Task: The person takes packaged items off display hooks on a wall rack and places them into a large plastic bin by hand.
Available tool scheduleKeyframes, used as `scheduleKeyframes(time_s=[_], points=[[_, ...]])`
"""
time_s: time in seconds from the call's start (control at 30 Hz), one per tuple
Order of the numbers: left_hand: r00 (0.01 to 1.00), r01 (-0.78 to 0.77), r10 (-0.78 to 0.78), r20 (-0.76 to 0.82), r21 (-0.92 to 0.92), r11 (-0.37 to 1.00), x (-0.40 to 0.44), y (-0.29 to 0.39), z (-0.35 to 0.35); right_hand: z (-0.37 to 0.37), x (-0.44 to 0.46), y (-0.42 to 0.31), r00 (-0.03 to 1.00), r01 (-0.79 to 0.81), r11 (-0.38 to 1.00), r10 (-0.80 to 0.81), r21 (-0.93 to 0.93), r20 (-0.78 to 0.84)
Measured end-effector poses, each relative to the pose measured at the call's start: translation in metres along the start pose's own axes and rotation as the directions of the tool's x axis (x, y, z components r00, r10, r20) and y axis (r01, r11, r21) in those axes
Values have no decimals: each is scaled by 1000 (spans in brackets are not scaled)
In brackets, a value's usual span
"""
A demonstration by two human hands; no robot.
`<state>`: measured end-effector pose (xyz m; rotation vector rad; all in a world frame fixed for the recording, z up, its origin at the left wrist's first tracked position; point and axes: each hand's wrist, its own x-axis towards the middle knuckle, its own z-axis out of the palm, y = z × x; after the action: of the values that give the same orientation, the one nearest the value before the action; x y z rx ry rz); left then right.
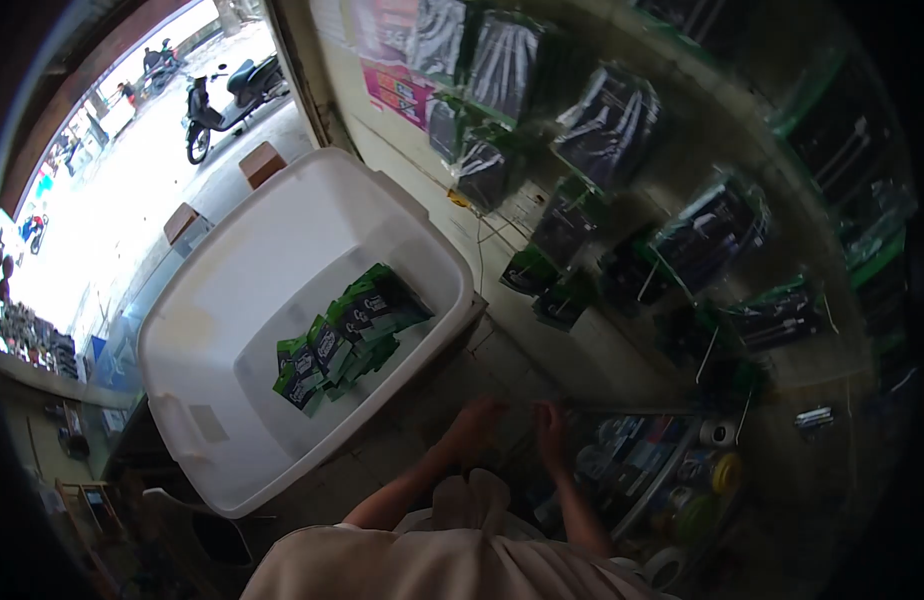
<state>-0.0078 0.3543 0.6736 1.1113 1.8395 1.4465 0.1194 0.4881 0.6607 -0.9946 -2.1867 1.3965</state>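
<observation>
Both of my hands are low in the middle of the view, in front of my body and a short distance apart. My left hand (pixel 471 428) is close to the lower right side of a big white plastic tub (pixel 272 215). My right hand (pixel 550 432) is beside it, near a case of small goods (pixel 622 470). Dim light and blur hide the fingers, and I see no object in either hand. Inside the tub lies a spread of green and black packets (pixel 332 340) with white lettering, overlapping one another.
Dark packaged goods in clear plastic (pixel 607 125) hang along the wall at right. Rolls of tape (pixel 722 470) sit at lower right. A glass case (pixel 117 350) stands left of the tub. Past the open doorway, a motor scooter (pixel 227 100) is parked on bright pavement.
</observation>
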Motion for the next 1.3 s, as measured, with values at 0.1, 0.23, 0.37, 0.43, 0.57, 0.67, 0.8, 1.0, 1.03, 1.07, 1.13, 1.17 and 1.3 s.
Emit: scheduleKeyframes(time_s=[0.1,0.23,0.37,0.43,0.57,0.67,0.8,1.0,1.03,1.07,1.13,1.17,1.3], points=[[946,298,-306,110,77,951,-48,-101,40,-19,-49,95,984,-164,980,154,-112,-94],[781,596,-624,-29,334,731,-124,-161,29,-43,-112,207,885,-467,860,453,-208,-112],[704,687,-698,-132,377,621,-116,-184,22,-52,-103,229,798,-591,755,600,-286,-65],[710,697,-692,-126,266,666,-88,-196,33,-48,-71,234,872,-488,863,473,-135,-126],[891,447,-408,-198,237,862,17,-190,50,-29,20,227,955,-275,951,254,-138,-155],[956,197,-169,-240,99,975,94,-179,69,-6,83,213,973,-159,986,164,42,-165],[974,40,-43,-221,-19,999,175,-150,83,15,150,182,950,71,997,-80,-39,-301],[935,-228,273,-226,208,951,247,-173,103,27,217,168,815,238,965,-259,-108,-519],[916,-278,324,-235,208,938,251,-177,106,28,221,168,817,232,966,-255,-110,-517],[918,-276,321,-234,204,939,252,-178,108,28,225,166,813,234,965,-261,-118,-520],[928,-255,301,-219,214,943,255,-176,109,28,229,165,807,237,963,-268,-127,-526],[928,-256,302,-218,214,943,257,-173,109,27,230,164,810,238,969,-233,-60,-538],[935,-182,206,-288,106,978,259,-173,108,29,231,165,775,284,958,-202,46,-599]])
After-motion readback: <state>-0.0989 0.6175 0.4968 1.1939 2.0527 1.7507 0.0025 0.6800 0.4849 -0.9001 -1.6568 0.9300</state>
